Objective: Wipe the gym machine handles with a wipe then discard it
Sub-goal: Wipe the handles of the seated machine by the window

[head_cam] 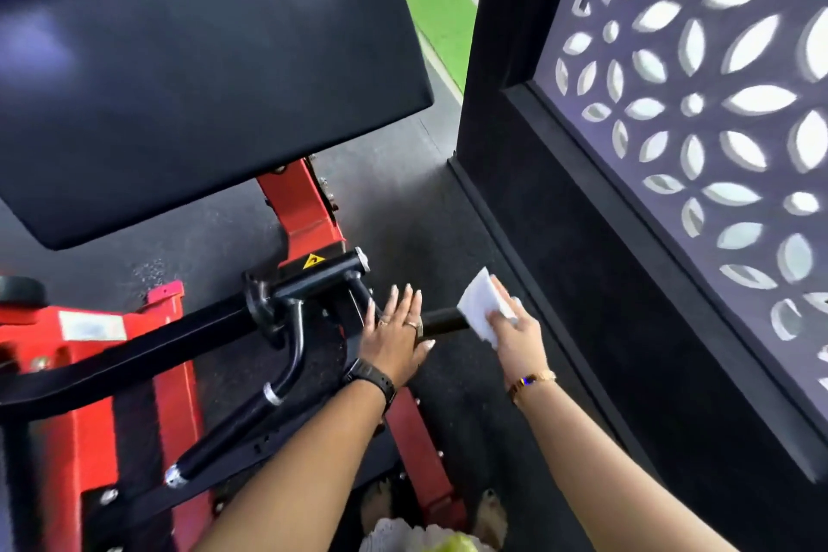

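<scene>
A red and black gym machine fills the left of the head view. Its short black handle (443,321) sticks out to the right. My right hand (515,329) holds a folded white wipe (484,305) wrapped over the outer end of that handle. My left hand (394,334) lies flat with straight fingers on the inner part of the same handle, by the black bracket (313,278). A second, longer curved black handle (251,421) runs down to the lower left, untouched.
A large black pad (192,72) tilts above the machine. The red frame (300,206) stands on dark rubber floor (403,193). A black partition with a white floral cut-out screen (694,112) stands close on the right. Green turf (437,9) lies beyond.
</scene>
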Tool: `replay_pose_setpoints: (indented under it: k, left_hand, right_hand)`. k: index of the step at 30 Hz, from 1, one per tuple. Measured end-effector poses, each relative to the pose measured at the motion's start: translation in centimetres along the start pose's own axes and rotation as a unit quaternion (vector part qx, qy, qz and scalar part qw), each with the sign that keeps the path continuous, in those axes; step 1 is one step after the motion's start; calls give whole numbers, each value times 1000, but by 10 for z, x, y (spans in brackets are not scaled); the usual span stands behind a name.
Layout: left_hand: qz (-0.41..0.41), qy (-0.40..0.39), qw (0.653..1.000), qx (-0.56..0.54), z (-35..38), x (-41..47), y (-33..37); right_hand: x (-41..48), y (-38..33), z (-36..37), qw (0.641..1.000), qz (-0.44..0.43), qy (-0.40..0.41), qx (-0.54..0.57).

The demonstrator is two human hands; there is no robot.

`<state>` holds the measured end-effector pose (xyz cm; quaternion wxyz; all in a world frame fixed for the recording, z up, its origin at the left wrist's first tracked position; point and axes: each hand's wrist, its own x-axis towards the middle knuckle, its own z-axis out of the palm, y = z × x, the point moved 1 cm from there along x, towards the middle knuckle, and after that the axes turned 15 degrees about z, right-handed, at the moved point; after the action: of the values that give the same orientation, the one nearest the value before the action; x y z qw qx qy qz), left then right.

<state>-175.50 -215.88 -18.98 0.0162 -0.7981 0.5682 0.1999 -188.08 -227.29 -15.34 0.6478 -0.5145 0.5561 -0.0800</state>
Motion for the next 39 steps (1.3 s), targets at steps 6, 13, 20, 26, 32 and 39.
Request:
replay_pose_setpoints:
  k: [6,13,20,26,32,39]
  left_hand:
    - [22,73,997,25,22,2,-5]
    - [-9,84,996,37,32,4,-5]
    - [-13,81,995,51,32,3,-1]
    - [-48,17,995,86,25,5,4]
    - [-40,-31,998,43,19,4,5]
    - [-42,-50,997,39,17,4,5]
  right_hand:
    - [13,18,42,863,-218,75,-450]
    - [31,61,44,732,-345,53,-585]
    - [57,47,5,773,-271,163,-550]
    - [26,50,57,756,-345,82,-549]
    - [48,69,-6,738,-321,167,-570]
    - [37,47,44,788,-273,134,-534]
